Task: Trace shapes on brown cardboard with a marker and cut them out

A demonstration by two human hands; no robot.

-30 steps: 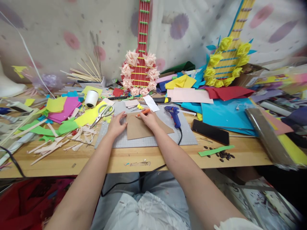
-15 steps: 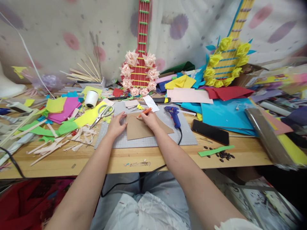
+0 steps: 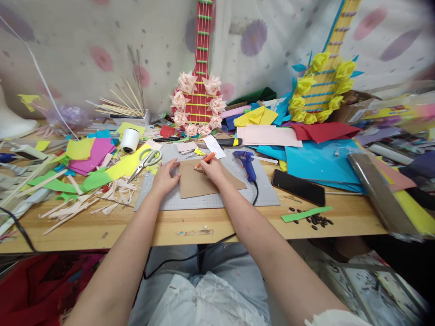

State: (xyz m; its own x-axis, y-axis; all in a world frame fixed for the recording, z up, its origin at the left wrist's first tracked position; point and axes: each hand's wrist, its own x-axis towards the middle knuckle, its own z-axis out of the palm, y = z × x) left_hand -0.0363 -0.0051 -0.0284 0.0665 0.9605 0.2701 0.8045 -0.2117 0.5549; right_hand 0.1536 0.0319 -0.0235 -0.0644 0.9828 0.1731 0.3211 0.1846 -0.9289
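Brown cardboard [image 3: 204,186] flat on grey mat [image 3: 263,192] — long axis left-right. Right hand [image 3: 212,170] over it: grip clenched round orange pen [image 3: 208,158], tip near cardboard's far edge, shaft tilted up rightward. Left hand [image 3: 166,177] at cardboard's left edge — fingers loosely spread, grasping nothing.

On the surface [image 3: 190,222] we have cardboard [image 3: 193,184] atop the mat [image 3: 267,190], scissors [image 3: 147,159] to the left, glue gun [image 3: 248,167] right, phone [image 3: 299,187] farther right.

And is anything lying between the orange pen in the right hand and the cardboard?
Nothing visible: the orange pen in the right hand has its tip at the cardboard's upper part. The blue glue gun lies off to the right.
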